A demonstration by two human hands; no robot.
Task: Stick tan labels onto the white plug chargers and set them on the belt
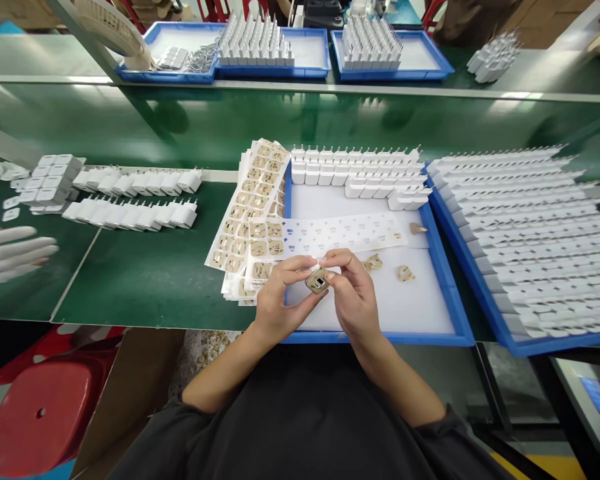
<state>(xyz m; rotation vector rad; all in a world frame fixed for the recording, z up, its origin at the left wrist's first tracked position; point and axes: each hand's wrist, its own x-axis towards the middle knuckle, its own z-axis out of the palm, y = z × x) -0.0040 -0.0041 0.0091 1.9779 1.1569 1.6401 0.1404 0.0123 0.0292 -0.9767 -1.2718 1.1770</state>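
Note:
A small white charger (pixel 316 283) with a tan film bearing cut-outs on its upward face is held over the tray, between both my hands. My left hand (pixel 276 303) grips it by the sides with thumb and fingers. My right hand (pixel 356 300) is closed at its right edge, fingertips on the film side; whether they pinch the film is hard to see. Just behind my hands a strip of backing sheet (pixel 337 233) lies across the tray, some tan labels at its left end. Scraps of tan film (pixel 405 273) lie on the blue-rimmed tray (pixel 447 283).
Stacked label sheets (pixel 247 200) overlap the tray's left side. Rows of white chargers (pixel 353 163) stand along its back. To the right is another blue tray (pixel 500 313) full of chargers; more chargers (pixel 135 213) stand left. A co-worker's gloved hand (pixel 13 253) reaches in at far left.

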